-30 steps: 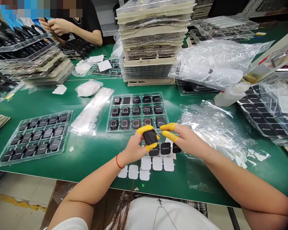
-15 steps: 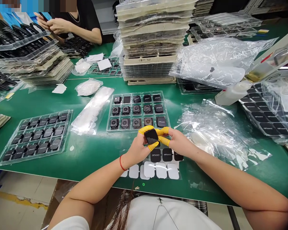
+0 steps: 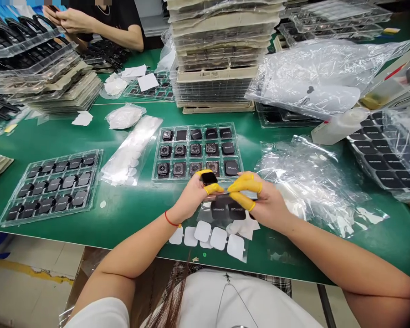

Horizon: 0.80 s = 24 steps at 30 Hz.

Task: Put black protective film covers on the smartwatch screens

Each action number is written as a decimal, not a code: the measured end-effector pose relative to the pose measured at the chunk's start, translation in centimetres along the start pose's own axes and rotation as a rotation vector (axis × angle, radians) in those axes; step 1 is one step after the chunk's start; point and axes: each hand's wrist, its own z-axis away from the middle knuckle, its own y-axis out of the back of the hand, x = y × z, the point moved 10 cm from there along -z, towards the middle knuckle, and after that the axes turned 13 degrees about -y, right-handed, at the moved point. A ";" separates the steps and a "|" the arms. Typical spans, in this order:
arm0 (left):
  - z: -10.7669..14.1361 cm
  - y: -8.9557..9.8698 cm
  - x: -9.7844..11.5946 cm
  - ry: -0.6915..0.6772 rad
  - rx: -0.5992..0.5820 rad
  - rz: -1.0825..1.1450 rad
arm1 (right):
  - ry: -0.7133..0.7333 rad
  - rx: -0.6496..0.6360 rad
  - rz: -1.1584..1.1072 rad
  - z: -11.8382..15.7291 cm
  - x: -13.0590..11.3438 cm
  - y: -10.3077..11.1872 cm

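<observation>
My left hand point(image 3: 191, 197), in a yellow finger cot, pinches a black square smartwatch-like device point(image 3: 209, 178) near the front of a clear tray of black devices point(image 3: 154, 157). My right hand point(image 3: 258, 196), also wearing yellow cots, has its fingers closed on a thin pale strip point(image 3: 249, 195), apparently film. Below both hands, black square pieces with printed labels point(image 3: 227, 211) lie on a clear sheet point(image 3: 205, 214), partly hidden by my hands. White square pads point(image 3: 218, 238) lie nearer me.
A tall stack of trays point(image 3: 213, 59) stands behind the hands. A second clear tray point(image 3: 97, 164) lies left, and crumpled plastic bags point(image 3: 304, 177) lie right. A co-worker's hands point(image 3: 68, 19) hold something at the far left. The table's front edge point(image 3: 123, 250) runs close to me.
My right hand has moved rightward from the device, its fingers now closed on a thin strip. The device has shifted up toward the tray in my left hand. The white pads look shifted.
</observation>
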 end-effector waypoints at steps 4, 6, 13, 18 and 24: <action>0.0 -1.4 -0.5 -0.052 -0.154 -0.043 | -0.478 -0.060 -0.225 -0.8 4.2 0.2; 0.4 -2.0 -0.6 -0.090 -0.209 -0.078 | -0.616 -0.139 -0.345 -0.7 5.6 -1.0; 1.0 -2.5 -0.1 -0.162 -0.297 -0.260 | -0.696 -0.228 -0.349 0.0 6.5 -2.7; 1.0 -2.6 -0.2 -0.161 -0.310 -0.259 | -0.698 -0.230 -0.360 -0.1 6.5 -2.6; 1.1 -2.6 -0.3 -0.150 -0.305 -0.252 | -0.667 -0.228 -0.352 -0.2 6.4 -2.6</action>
